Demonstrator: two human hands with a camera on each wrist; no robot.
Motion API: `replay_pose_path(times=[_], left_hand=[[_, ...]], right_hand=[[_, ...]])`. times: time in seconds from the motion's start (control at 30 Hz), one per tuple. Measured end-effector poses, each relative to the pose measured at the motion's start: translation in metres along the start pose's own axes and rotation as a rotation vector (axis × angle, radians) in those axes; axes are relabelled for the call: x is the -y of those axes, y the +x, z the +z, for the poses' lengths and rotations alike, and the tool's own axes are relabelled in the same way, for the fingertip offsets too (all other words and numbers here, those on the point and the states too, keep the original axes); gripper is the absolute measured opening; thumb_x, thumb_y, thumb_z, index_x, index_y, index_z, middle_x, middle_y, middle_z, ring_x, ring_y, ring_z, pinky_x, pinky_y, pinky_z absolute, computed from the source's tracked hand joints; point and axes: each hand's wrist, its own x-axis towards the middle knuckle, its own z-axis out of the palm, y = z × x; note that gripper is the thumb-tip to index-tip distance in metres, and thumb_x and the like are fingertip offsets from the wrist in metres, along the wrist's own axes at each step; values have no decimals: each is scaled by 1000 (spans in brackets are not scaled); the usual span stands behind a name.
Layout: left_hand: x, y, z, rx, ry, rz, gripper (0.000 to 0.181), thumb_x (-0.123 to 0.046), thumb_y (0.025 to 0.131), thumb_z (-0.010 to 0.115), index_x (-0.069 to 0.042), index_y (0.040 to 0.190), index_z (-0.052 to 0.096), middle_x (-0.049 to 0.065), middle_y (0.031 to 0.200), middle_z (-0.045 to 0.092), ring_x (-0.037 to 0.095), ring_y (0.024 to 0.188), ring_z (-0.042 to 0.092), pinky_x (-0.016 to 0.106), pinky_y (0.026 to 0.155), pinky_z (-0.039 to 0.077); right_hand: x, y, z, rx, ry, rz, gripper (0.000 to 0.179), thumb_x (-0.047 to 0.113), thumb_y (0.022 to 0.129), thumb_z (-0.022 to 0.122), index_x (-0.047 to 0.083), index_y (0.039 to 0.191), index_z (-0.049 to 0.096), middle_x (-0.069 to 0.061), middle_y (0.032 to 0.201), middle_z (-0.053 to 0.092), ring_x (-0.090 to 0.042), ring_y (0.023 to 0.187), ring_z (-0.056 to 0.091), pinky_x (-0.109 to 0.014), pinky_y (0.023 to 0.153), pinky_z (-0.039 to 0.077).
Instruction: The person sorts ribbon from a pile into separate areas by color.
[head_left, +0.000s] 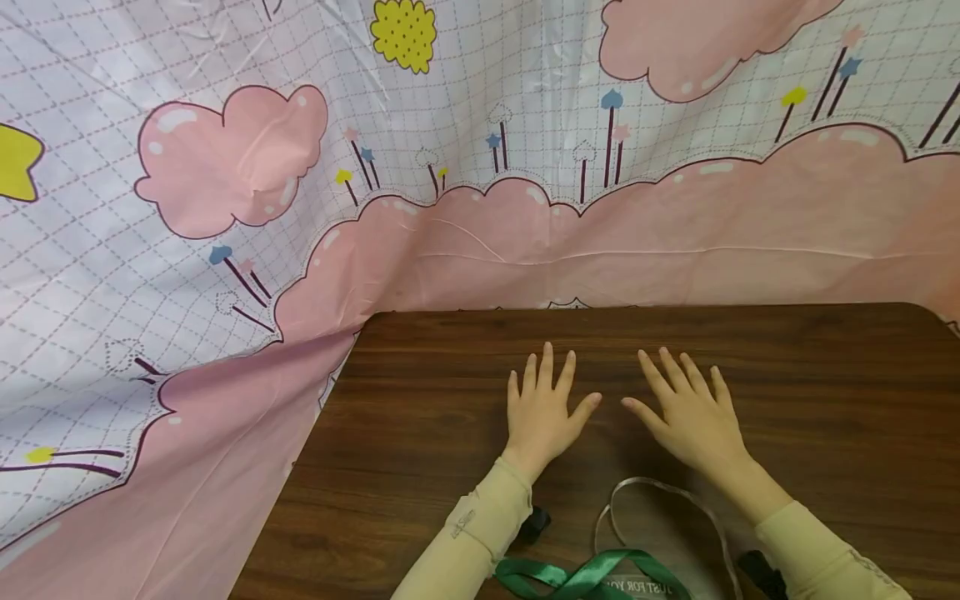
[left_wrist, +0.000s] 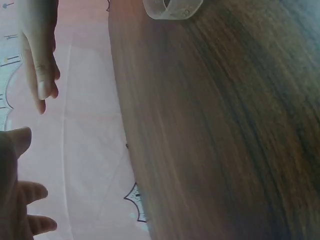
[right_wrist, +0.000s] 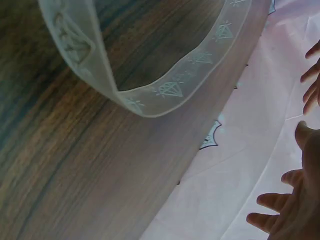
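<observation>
My left hand (head_left: 542, 419) is held over the dark wooden table with fingers straight and spread, holding nothing. To its right, my right hand (head_left: 697, 421) is spread the same way, also holding nothing, its thumb pointing at the left thumb across a small gap. Nearer the table's front, between the forearms, lies a shiny green ribbon (head_left: 596, 572). A pale translucent ribbon (head_left: 705, 506) loops up beside it; in the right wrist view this ribbon (right_wrist: 170, 90) shows printed diamond shapes. Part of a pale label with "JUST FOR YOU" lettering (head_left: 647, 587) shows mirrored beneath the green ribbon.
The wooden table (head_left: 420, 400) has rounded far corners. Behind it and to the left hangs a pink and white curtain (head_left: 480, 233) with clouds, stars and a grid print. Dark wrist straps (head_left: 535, 525) show under the sleeves.
</observation>
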Motion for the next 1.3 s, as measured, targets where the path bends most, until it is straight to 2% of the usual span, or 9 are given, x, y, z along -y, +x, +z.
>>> replay_pose_path(times=[0.13,0.23,0.47,0.6,0.8,1.03,1.17,1.3], left_hand=[[-1,-6,-8,-70,-6,23,70,-69,90,21,-28,147,28,3,153,30,24,134,40,49,108,33],[-2,-13,-13,-137,-9,51,69,-68,91,26,-25,144,35,3,146,42,22,125,50,44,102,40],[-3,-30,-25,-313,-12,132,62,-63,91,37,-21,136,49,-1,123,62,16,101,64,37,89,48],[-3,-38,-31,-365,-29,164,59,-61,91,41,-20,132,52,-2,113,67,15,95,65,35,87,49],[-3,-53,-39,-386,-60,201,58,-59,90,45,-19,131,54,-3,100,71,14,87,67,34,85,50],[-1,-65,-40,-392,-67,239,59,-58,89,49,-18,131,53,-5,89,72,11,78,67,32,83,51],[-1,-73,-41,-366,-77,257,60,-57,90,49,-15,132,52,-6,83,72,8,73,67,30,81,52],[-1,-85,-38,-307,-121,285,59,-55,90,50,-13,131,52,-7,86,73,5,74,67,29,80,53]], right_hand=[[5,-7,-7,-95,-27,-49,70,54,91,49,17,147,30,-23,143,40,-46,128,37,-66,104,23],[11,-13,-13,-123,-21,-66,67,51,90,52,13,143,37,-22,138,46,-46,120,44,-66,96,32],[22,-26,-24,-132,46,-74,61,51,90,52,11,135,48,-19,131,54,-44,115,50,-65,88,38],[27,-33,-27,-146,69,-97,58,50,90,54,11,133,51,-17,128,57,-42,113,53,-63,88,40],[35,-45,-32,-178,74,-150,57,46,86,61,11,131,53,-16,118,62,-41,105,58,-61,85,43],[38,-55,-33,-220,78,-200,57,41,81,68,11,129,55,-14,114,65,-38,100,61,-58,83,45],[40,-61,-33,-210,87,-204,58,42,81,69,12,129,55,-13,113,66,-37,99,62,-58,82,46],[43,-71,-30,-184,109,-227,56,40,80,70,11,126,57,-12,110,67,-35,97,63,-58,79,48]])
